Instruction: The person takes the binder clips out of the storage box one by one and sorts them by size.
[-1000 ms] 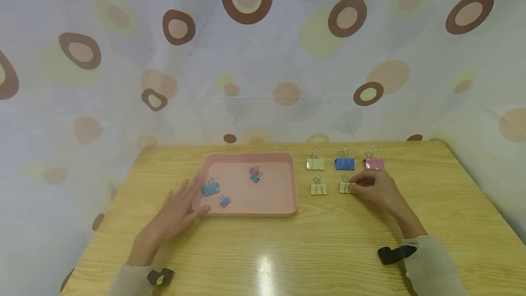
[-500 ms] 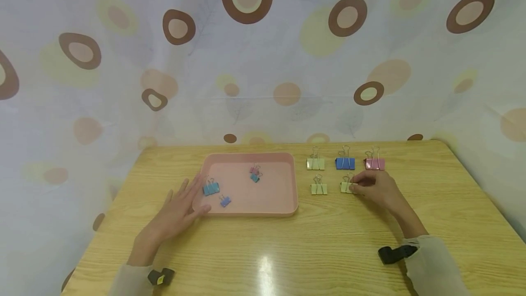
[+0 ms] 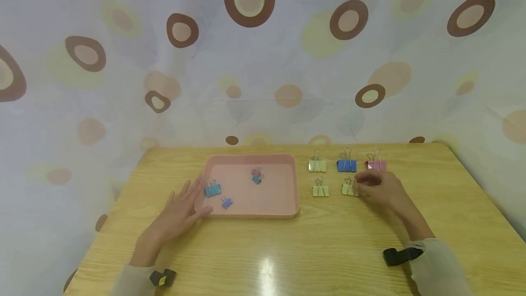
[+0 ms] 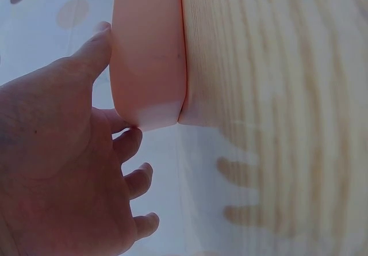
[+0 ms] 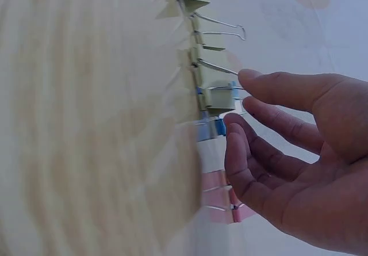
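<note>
My left hand [image 3: 178, 216] lies with fingers spread at the left end of a pink tray [image 3: 255, 216]; in the left wrist view its thumb and forefinger touch the tray's rim. My right hand [image 3: 382, 191] is at the right edge of a pale yellow binder clip [image 3: 349, 190], which stands on the table. In the right wrist view the thumb and fingers are parted, with the thumb tip close to that clip's wire handle; whether they touch is unclear. Left of it stands another pale yellow binder clip [image 3: 320, 191].
Behind stand a larger yellow clip [image 3: 317, 166], a blue clip [image 3: 347, 166] and a pink clip [image 3: 376, 165]. Inside the tray lie a teal clip [image 3: 213, 190], a small blue-violet clip [image 3: 227, 203], and small pink [image 3: 255, 172] and teal [image 3: 256, 180] clips together. A patterned cloth hangs behind the table.
My right fingers, which were pinching the front right yellow clip, have loosened and drawn slightly right, so more of the clip shows. My left hand stays on the tray. The head view has shifted slightly.
</note>
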Demonstrator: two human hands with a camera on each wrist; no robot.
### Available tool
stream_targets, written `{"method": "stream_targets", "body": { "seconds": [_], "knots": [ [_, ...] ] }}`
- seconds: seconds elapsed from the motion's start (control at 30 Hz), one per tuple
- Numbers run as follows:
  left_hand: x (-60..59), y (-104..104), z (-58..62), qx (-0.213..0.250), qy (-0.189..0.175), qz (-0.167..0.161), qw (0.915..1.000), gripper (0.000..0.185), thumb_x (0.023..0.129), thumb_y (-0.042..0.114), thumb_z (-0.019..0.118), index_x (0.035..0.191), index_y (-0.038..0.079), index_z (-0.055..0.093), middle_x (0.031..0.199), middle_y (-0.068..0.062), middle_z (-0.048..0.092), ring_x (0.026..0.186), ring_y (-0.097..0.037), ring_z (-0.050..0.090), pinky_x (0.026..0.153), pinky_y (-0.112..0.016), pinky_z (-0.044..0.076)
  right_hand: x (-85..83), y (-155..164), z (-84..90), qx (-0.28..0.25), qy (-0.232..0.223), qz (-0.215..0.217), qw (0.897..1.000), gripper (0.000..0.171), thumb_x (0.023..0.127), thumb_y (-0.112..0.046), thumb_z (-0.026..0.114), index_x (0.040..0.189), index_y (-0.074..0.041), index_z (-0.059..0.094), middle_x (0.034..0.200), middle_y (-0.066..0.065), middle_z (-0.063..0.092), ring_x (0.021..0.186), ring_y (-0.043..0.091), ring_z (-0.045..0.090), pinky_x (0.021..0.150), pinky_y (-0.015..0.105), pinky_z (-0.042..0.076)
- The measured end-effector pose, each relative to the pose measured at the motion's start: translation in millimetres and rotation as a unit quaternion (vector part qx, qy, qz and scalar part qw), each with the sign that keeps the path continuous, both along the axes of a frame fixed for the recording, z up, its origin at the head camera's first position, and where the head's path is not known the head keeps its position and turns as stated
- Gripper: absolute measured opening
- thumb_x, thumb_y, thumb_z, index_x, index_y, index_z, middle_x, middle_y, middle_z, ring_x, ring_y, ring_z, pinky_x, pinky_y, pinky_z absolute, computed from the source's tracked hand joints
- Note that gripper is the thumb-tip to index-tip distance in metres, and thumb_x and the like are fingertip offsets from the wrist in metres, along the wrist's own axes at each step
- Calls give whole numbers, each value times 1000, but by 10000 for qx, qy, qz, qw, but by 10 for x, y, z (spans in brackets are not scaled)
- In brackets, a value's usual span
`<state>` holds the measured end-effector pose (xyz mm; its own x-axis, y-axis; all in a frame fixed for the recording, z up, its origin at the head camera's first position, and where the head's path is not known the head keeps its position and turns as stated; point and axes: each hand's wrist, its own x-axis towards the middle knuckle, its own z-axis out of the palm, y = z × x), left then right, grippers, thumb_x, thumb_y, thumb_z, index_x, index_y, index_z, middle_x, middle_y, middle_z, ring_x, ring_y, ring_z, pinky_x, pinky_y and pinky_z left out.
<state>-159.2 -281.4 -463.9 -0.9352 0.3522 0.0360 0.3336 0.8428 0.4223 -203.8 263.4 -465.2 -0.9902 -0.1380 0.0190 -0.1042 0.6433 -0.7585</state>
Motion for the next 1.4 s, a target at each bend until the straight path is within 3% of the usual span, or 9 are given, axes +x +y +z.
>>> {"method": "stream_targets", "body": {
  "seconds": [0.17, 0.4, 0.63, 0.87, 1.4],
  "knots": [
    [10, -4, 7, -26, -11, -12, 10000, 79, 105, 49, 53, 165, 8, 20, 170, -13, 16, 152, -50, 12, 115, -76, 5, 12, 24, 56, -140, 235, -85, 9996, 37, 96, -26, 75, 122, 0, 71, 109, 15, 72, 93, 15, 66, 74, 23, 54],
    [23, -3, 23, -11, -24, -5, 10000, 79, 105, 48, 53, 164, 8, 20, 170, -12, 16, 152, -50, 12, 115, -76, 5, 44, -94, 180, -187, 808, 243, 9963, 28, 96, -20, 75, 118, -3, 73, 114, 13, 70, 92, 7, 66, 76, 24, 53],
    [18, -12, 9, -39, -22, 12, 10000, 80, 105, 48, 53, 165, 8, 19, 170, -12, 15, 152, -50, 12, 115, -75, 5, 111, -330, 299, -243, 800, 510, 9952, 28, 97, -19, 74, 120, -3, 72, 111, 13, 70, 95, 19, 68, 76, 26, 56],
    [-18, -10, -22, -57, 27, -28, 10000, 79, 105, 49, 53, 165, 9, 20, 171, -11, 16, 152, -50, 13, 115, -76, 7, 195, -587, 356, -593, 909, 788, 9910, 26, 96, -13, 75, 118, -1, 71, 117, 18, 70, 94, 13, 68, 78, 25, 59],
    [-12, 5, -1, -63, 49, 12, 10000, 80, 104, 49, 55, 165, 10, 20, 170, -11, 17, 153, -49, 14, 116, -75, 9, 201, -1365, 310, -1349, 1045, 1372, 9757, 31, 93, -8, 76, 123, -5, 68, 117, 12, 70, 100, 26, 70, 83, 34, 61]
  ]
}}
